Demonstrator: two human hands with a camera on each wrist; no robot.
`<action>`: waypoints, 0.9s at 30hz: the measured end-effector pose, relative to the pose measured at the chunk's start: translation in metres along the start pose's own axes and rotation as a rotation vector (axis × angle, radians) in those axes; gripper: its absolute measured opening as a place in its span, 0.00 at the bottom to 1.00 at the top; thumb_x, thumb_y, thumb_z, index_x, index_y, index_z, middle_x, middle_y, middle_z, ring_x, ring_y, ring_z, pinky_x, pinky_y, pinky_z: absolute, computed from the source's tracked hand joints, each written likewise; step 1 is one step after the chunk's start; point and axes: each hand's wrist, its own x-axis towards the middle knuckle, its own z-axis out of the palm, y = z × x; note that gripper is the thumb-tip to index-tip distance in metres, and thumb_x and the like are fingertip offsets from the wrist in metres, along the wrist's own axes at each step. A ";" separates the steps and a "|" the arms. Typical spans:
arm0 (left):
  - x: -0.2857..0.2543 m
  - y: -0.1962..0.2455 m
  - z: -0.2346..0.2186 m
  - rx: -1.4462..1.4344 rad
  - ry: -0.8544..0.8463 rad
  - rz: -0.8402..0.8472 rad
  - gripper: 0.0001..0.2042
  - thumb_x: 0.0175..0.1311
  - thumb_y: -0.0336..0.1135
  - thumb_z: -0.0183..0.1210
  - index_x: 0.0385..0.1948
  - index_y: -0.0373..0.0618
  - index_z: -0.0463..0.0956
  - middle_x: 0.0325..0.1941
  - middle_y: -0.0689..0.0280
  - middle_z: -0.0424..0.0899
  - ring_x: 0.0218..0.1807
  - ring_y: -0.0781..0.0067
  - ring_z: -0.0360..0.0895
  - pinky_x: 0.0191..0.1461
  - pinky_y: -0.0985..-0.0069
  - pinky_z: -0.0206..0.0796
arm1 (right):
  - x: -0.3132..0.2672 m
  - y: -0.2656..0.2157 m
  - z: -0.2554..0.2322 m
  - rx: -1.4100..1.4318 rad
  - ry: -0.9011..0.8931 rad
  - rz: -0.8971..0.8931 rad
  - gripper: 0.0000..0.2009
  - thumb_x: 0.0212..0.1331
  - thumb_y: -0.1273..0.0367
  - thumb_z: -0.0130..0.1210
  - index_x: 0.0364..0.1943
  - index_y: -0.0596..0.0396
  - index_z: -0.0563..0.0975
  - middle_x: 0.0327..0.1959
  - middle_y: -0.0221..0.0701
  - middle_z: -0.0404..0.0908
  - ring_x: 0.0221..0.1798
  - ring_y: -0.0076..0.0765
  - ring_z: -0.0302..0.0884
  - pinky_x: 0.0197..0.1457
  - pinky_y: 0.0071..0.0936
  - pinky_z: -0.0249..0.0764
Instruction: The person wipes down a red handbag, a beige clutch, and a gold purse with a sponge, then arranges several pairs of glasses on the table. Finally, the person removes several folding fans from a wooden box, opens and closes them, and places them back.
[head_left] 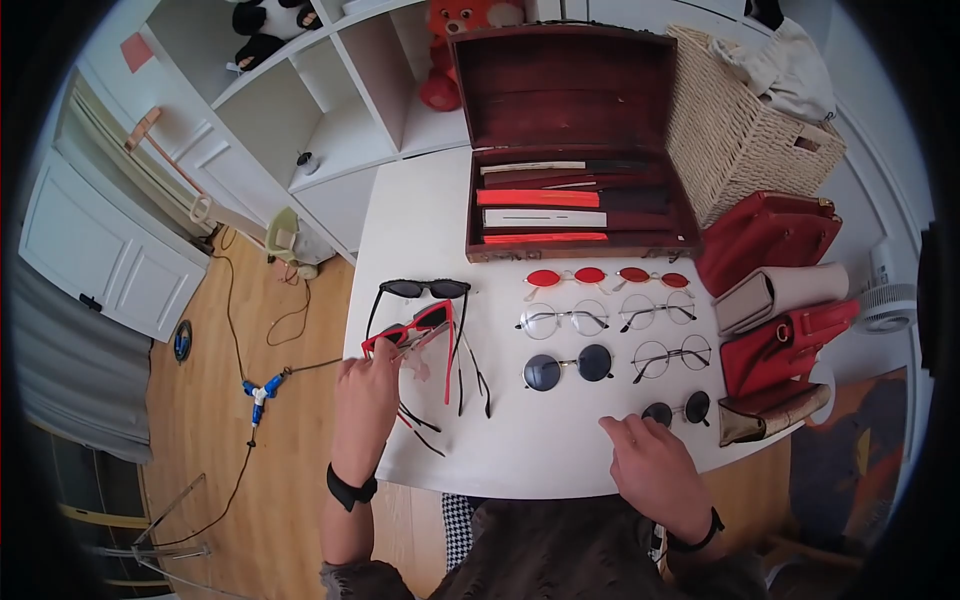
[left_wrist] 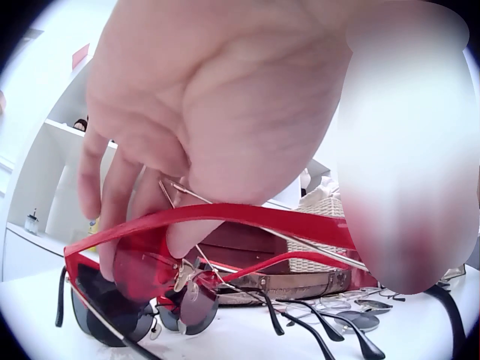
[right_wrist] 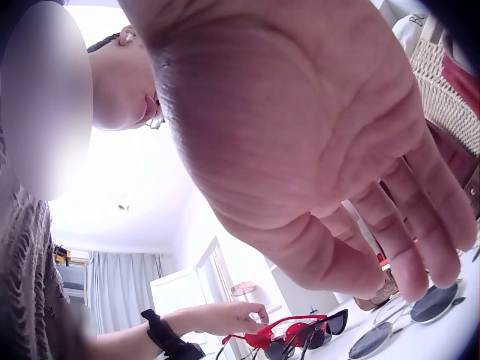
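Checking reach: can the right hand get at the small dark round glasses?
Likely yes: the right hand looks empty, its fingers right by the small dark glasses, nothing seen lying on them.

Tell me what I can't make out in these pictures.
- Left fingertips on the red-framed sunglasses: head view, covered by the left hand.
- Part of the smallest dark sunglasses: head view, behind the right hand.
- Black-and-white toy's top: head view, cut off.
- Tall shape: left wrist view, blurred.

red-framed sunglasses [head_left: 433, 317]: dark lenses, arms unfolded, tilted | pink-tinted glasses [left_wrist: 139, 270]: metal bridge, overlapping them | both over table [head_left: 415, 215]
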 end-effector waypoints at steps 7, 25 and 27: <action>-0.005 0.030 -0.050 -0.061 0.032 -0.147 0.07 0.64 0.35 0.60 0.39 0.46 0.83 0.21 0.52 0.80 0.23 0.52 0.78 0.25 0.67 0.66 | 0.002 -0.004 0.001 0.005 -0.006 -0.032 0.18 0.55 0.73 0.57 0.52 0.56 0.73 0.37 0.37 0.75 0.40 0.45 0.75 0.46 0.38 0.74; -0.018 0.000 -0.065 -0.126 0.626 -0.287 0.10 0.65 0.27 0.59 0.46 0.43 0.83 0.29 0.60 0.85 0.26 0.75 0.80 0.28 0.76 0.66 | -0.001 -0.003 0.001 -0.012 -0.016 0.008 0.19 0.56 0.70 0.58 0.52 0.56 0.73 0.37 0.37 0.76 0.41 0.47 0.76 0.46 0.39 0.74; -0.022 0.000 -0.065 -0.392 0.683 -0.249 0.09 0.66 0.26 0.59 0.46 0.41 0.83 0.31 0.59 0.86 0.30 0.76 0.81 0.31 0.78 0.68 | 0.001 -0.005 -0.003 0.056 0.028 0.019 0.20 0.56 0.69 0.59 0.54 0.56 0.72 0.37 0.37 0.77 0.41 0.46 0.76 0.45 0.38 0.74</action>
